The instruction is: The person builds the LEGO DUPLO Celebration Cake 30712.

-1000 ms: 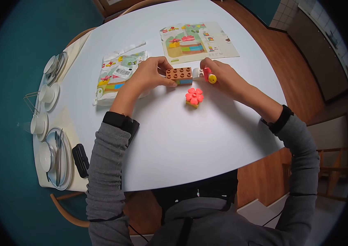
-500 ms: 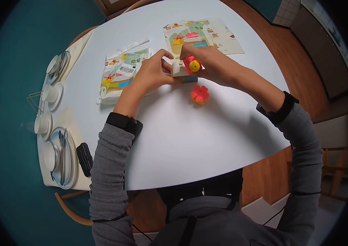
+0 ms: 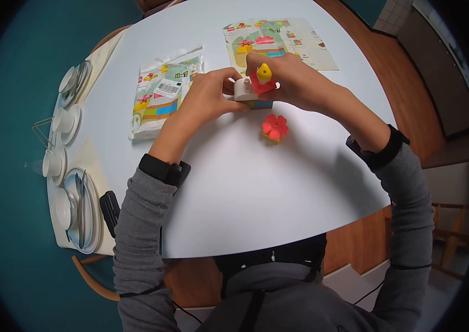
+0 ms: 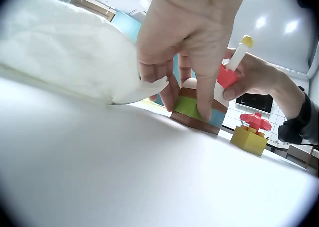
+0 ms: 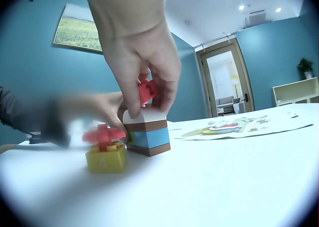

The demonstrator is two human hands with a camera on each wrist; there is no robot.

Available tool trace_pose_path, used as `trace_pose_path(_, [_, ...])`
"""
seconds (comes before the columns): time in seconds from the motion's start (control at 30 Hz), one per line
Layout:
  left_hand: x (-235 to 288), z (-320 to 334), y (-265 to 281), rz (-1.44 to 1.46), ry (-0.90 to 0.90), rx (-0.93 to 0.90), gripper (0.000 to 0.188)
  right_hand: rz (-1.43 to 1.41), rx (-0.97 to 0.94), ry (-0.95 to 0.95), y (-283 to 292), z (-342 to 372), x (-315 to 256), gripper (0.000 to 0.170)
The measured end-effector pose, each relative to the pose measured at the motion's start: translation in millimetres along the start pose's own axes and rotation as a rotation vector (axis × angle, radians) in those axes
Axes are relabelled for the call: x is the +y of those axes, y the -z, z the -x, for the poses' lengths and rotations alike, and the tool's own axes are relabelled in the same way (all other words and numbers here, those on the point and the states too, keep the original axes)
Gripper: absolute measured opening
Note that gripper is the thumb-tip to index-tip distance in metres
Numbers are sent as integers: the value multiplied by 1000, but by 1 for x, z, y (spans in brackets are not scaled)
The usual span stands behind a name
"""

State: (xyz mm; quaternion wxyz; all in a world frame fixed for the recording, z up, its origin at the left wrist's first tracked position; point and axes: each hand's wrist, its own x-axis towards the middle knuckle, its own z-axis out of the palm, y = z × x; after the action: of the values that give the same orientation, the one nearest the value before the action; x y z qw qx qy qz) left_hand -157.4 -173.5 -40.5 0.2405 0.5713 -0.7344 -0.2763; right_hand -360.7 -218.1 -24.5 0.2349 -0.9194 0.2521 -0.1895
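My left hand grips the sides of a stack of toy bricks, brown at top and bottom with green and blue between. On top of the stack lies a white rounded brick. My right hand pinches this white brick at its ends, seen in the right wrist view. Under its palm a red brick rises from the white one, topped by a white candle with a yellow flame. Nearer to me stands a yellow brick bearing a red flower.
Left of the hands lies a printed toy bag. Behind them is an instruction sheet. Along the table's left edge stand cups, a bowl and plates with cutlery, and a black case.
My right hand has moved left, bringing the white brick with its red brick and candle from beside the stack onto its top. My left hand has stayed at the stack.
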Motion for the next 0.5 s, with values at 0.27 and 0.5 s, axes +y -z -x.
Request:
trace_pose_path(0.27, [1, -1, 1, 7, 49, -28, 38, -74, -10, -190, -4, 4, 7, 35])
trace_pose_path(0.5, [0, -4, 2, 47, 45, -30, 42, -108, 198, -78, -16, 11, 6, 36])
